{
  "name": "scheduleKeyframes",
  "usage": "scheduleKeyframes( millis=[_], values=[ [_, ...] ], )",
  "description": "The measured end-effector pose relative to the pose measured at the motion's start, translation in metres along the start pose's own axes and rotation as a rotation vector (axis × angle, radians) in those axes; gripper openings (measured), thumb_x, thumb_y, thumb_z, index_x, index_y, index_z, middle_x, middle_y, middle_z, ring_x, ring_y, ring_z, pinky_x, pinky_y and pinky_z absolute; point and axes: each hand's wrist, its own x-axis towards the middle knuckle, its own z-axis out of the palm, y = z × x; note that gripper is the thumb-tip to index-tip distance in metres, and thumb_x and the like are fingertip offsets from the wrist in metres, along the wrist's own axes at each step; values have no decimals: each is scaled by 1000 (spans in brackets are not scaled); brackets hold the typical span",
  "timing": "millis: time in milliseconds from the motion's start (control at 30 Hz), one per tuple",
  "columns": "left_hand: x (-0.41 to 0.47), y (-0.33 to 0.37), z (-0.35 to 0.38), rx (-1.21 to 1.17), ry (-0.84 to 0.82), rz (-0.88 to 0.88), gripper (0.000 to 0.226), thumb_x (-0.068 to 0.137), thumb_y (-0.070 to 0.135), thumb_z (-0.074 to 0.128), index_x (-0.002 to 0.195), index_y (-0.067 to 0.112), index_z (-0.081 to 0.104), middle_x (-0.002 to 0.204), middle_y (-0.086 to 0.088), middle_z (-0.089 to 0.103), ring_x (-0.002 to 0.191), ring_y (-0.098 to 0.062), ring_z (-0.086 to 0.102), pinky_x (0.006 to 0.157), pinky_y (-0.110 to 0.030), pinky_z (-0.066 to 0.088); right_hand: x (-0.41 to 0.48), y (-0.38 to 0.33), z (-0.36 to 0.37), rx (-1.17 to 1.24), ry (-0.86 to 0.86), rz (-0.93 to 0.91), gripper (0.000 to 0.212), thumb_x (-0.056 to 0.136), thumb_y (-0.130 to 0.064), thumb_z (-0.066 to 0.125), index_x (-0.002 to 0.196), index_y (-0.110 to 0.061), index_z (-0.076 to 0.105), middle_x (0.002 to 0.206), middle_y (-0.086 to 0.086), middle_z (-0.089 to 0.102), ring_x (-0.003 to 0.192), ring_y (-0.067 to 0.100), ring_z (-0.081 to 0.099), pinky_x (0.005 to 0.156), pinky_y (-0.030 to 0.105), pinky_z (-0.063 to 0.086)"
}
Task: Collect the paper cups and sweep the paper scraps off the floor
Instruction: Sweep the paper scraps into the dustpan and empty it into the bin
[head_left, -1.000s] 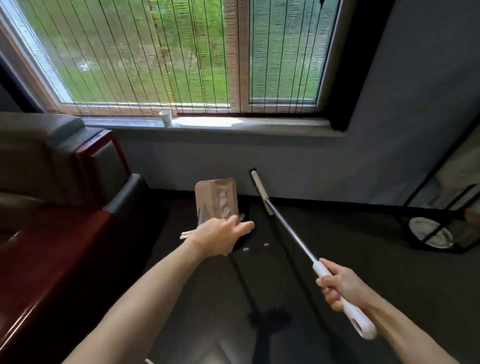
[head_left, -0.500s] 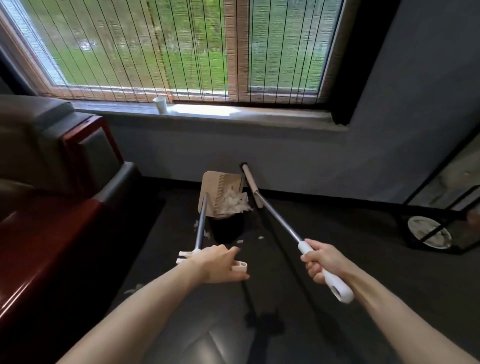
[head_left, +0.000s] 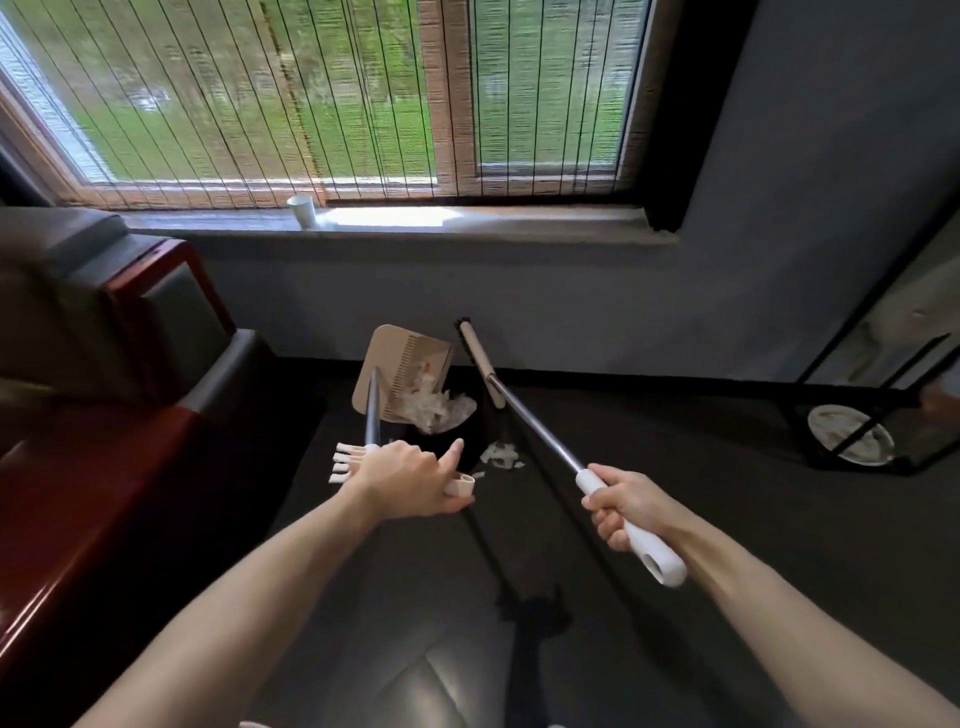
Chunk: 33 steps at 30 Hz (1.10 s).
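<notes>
Altogether 1 cup (head_left: 302, 211), 1 dustpan (head_left: 410, 364), 1 broom (head_left: 540, 429)

Clearance: I find open floor (head_left: 701, 499) between the red-trimmed armchair (head_left: 171, 312), left, and the black-framed rack (head_left: 883, 415), right; the wall (head_left: 571, 312) below the windowsill (head_left: 519, 226) closes the far side.

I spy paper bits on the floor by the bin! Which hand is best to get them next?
Probably the right hand: it grips the broom, and the scraps lie close beside its pole. The left hand holds the dustpan.
</notes>
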Motion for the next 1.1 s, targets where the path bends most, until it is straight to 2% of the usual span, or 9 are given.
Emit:
scheduleKeyframes(
  millis=[167, 267, 400, 467, 533, 667, 867, 1033, 1100],
  values=[
    [-3, 1, 2, 72, 12, 59, 78, 91, 65, 21, 149, 13, 18, 96, -4, 71, 83, -28, 69, 57, -31, 37, 2, -3, 2, 23, -20, -7, 62, 92, 9, 44, 146, -19, 31, 51, 1, 42, 34, 4, 39, 31, 15, 33],
    [-6, 7, 7, 67, -34, 118, 77, 93, 61, 22, 149, 8, 17, 101, -9, 70, 85, -31, 68, 60, -32, 39, 4, -4, 3, 50, -19, 0, 58, 92, 10, 44, 144, -16, 34, 50, 1, 42, 33, 3, 38, 31, 14, 31],
    [-11, 29, 18, 33, -116, 204, 74, 95, 55, 26, 147, 3, 21, 102, -11, 70, 89, -32, 67, 61, -33, 39, 5, 3, -1, 47, 2, 4, 68, 91, 9, 46, 149, -22, 27, 51, 3, 44, 34, 4, 38, 30, 15, 32],
    [-12, 39, 25, -30, -168, 161, 74, 95, 55, 28, 148, 5, 20, 104, -11, 69, 93, -34, 66, 65, -34, 41, 6, 9, -3, 37, 14, 15, 69, 91, 9, 46, 150, -22, 26, 51, 2, 45, 34, 4, 38, 30, 15, 33],
    [-9, 40, 26, -46, -145, 110, 75, 94, 57, 28, 149, 8, 16, 102, -9, 70, 90, -34, 66, 63, -34, 38, 7, 13, -4, 48, 30, 28, 69, 92, 9, 45, 150, -21, 25, 51, 2, 45, 34, 4, 39, 30, 15, 33],
    [-3, 30, 14, 25, -67, 189, 77, 94, 60, 22, 150, 8, 8, 95, -9, 71, 80, -30, 68, 55, -31, 34, 6, 20, -8, 73, 39, 49, 69, 92, 8, 45, 151, -19, 24, 48, 1, 47, 35, 5, 40, 31, 16, 34],
    [1, 11, -8, 114, -17, 198, 79, 93, 62, 21, 150, 10, 8, 96, -7, 71, 80, -27, 69, 54, -30, 34, 1, 13, -18, 80, 47, 25, 68, 92, 8, 46, 150, -19, 24, 46, 0, 48, 35, 4, 41, 31, 16, 35],
    [-7, 11, -13, 118, -24, 164, 77, 94, 60, 20, 150, 9, 4, 95, -6, 70, 80, -28, 69, 54, -29, 35, -1, 9, -22, 81, -5, 5, 46, 92, 7, 45, 134, -11, 42, 51, 1, 45, 36, 4, 40, 31, 15, 34],
    [-9, 15, -8, 107, -30, 161, 78, 94, 61, 20, 150, 9, 3, 95, -6, 71, 79, -29, 69, 54, -30, 34, 0, 8, -22, 76, -14, -5, 42, 92, 7, 46, 128, -16, 46, 52, 1, 46, 37, 4, 41, 31, 15, 35]
  ],
)
